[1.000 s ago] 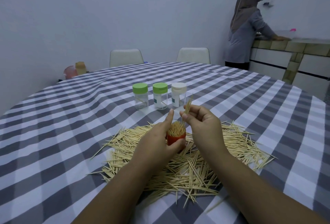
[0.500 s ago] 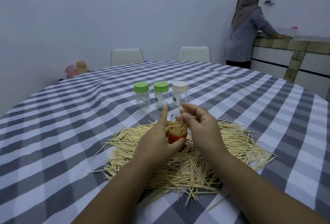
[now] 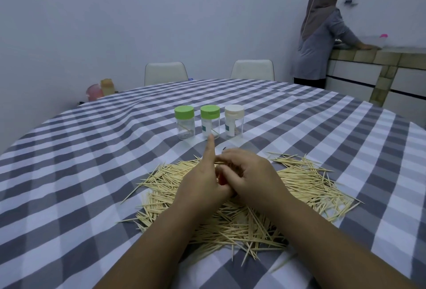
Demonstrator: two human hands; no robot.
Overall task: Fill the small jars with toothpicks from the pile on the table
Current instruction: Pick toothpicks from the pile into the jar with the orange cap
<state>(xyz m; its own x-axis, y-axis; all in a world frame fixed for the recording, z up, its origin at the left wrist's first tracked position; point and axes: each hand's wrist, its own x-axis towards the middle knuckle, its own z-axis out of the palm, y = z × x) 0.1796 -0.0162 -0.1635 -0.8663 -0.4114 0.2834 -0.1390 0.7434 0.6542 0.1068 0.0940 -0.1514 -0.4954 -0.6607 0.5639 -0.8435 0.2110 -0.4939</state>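
Centrally on checked bench (image 3: 69, 173): toothpick pile (image 3: 311, 180) spread near. Beyond, three capped jars (image 3: 209, 121) standing far, nearly empty. Left hand (image 3: 202, 180) wrapped around red jar (image 3: 222, 179), steadying it; right hand (image 3: 251, 175) fingers curled over its mouth, probably tamping; contents hidden.

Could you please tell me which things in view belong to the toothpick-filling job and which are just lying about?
Part of the job:
toothpick pile
two green-lidded jars
white-lidded jar
red jar, mostly hidden between left hand and right hand

Just lying about:
two white chairs
pink and orange containers
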